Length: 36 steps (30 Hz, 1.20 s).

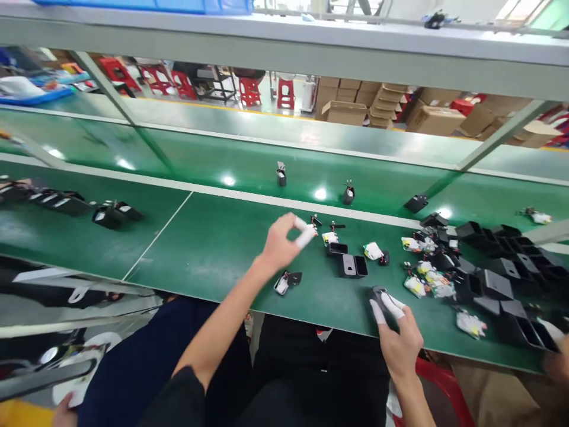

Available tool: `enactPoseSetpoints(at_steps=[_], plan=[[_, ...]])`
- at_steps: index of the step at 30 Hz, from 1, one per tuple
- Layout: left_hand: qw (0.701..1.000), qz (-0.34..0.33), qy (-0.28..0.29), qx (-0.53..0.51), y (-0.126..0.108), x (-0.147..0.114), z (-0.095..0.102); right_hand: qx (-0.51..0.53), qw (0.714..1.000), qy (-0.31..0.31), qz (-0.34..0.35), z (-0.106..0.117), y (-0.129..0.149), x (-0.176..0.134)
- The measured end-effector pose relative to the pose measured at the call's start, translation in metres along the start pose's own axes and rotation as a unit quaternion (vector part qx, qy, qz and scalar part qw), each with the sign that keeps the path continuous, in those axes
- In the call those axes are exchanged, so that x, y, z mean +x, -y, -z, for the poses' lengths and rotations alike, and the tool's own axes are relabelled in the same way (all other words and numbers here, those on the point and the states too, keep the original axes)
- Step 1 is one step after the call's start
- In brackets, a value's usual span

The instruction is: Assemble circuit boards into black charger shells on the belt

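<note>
- The right hand [402,341], white covers on its fingertips, clamps a dark case [379,293] between thumb and fingers, over the bench's near edge; what is inside it cannot be told.
- Left of that, a small case [281,284] lies on the bench with a white part in it, a black flap [294,277] against its side.
- At the near right, black boxes [520,329] stand crowded together, several open-topped with dark interiors.
- Between the hands, an open black box [361,266] sits against a grey-faced box [348,266] that has a small dark hole.
- The left hand [281,243] reaches further in, thumb and finger brought close near wired parts [330,238]; whether it grips anything cannot be told.
- Further back, an upright black box [281,177] has something white in its mouth.
- Under all this runs a green bench [213,237], crossed by a white line [157,235].
- Beyond, across another green surface, stand red stools [285,93] and cardboard boxes [344,112].
</note>
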<state>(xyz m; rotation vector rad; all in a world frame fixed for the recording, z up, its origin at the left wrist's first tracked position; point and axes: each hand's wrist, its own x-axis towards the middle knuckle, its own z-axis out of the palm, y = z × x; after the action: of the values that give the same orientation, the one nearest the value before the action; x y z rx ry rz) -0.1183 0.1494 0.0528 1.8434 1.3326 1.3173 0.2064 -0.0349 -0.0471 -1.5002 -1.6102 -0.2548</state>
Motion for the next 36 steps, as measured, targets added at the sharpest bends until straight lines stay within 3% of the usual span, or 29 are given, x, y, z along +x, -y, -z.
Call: enactPoseSetpoints(at_steps=[3, 6, 9, 13, 16, 17, 18, 20, 22, 25, 27, 29, 36], plan=[[0.992, 0.095, -0.067, 0.057, 0.060, 0.099, 0.014, 0.019, 1.000, -0.010, 0.001, -0.004, -0.003, -0.002], [0.973, 0.166, -0.129, 0.099, 0.112, 0.155, 0.018, 0.022, 1.000, -0.009, 0.008, -0.005, -0.005, -0.003], [0.962, 0.188, -0.163, 0.114, 0.141, 0.168, 0.010, 0.028, 1.000, -0.005, -0.005, -0.004, -0.009, -0.007], [0.963, 0.162, -0.182, 0.116, 0.153, 0.163, 0.006, 0.066, 0.997, 0.007, -0.049, -0.006, -0.013, -0.013], [0.959, 0.149, -0.206, 0.123, 0.151, 0.157, 0.010, 0.140, 0.972, 0.003, -0.190, -0.011, -0.005, -0.003], [0.959, 0.145, -0.208, 0.127, 0.149, 0.153, 0.011, 0.184, 0.945, -0.011, -0.270, -0.012, 0.003, 0.005], [0.960, 0.143, -0.204, 0.130, 0.147, 0.147, 0.011, 0.248, 0.896, -0.053, -0.365, -0.011, 0.011, 0.015], [0.966, 0.128, -0.177, 0.141, 0.145, 0.131, 0.009, 0.416, 0.754, -0.105, -0.498, -0.008, 0.032, 0.038], [0.972, 0.090, -0.137, 0.167, 0.142, 0.111, 0.005, 0.545, 0.624, -0.137, -0.544, -0.003, 0.054, 0.059], [0.975, 0.030, -0.079, 0.203, 0.136, 0.081, 0.000, 0.642, 0.492, -0.107, -0.578, 0.006, 0.087, 0.082], [0.978, 0.016, -0.054, 0.203, 0.129, 0.068, -0.002, 0.673, 0.441, -0.092, -0.586, 0.014, 0.108, 0.090], [0.980, 0.010, -0.039, 0.193, 0.121, 0.061, -0.004, 0.691, 0.414, -0.088, -0.586, 0.022, 0.124, 0.095], [0.985, 0.033, -0.032, 0.164, 0.115, 0.065, -0.004, 0.725, 0.373, -0.066, -0.575, 0.039, 0.139, 0.100]])
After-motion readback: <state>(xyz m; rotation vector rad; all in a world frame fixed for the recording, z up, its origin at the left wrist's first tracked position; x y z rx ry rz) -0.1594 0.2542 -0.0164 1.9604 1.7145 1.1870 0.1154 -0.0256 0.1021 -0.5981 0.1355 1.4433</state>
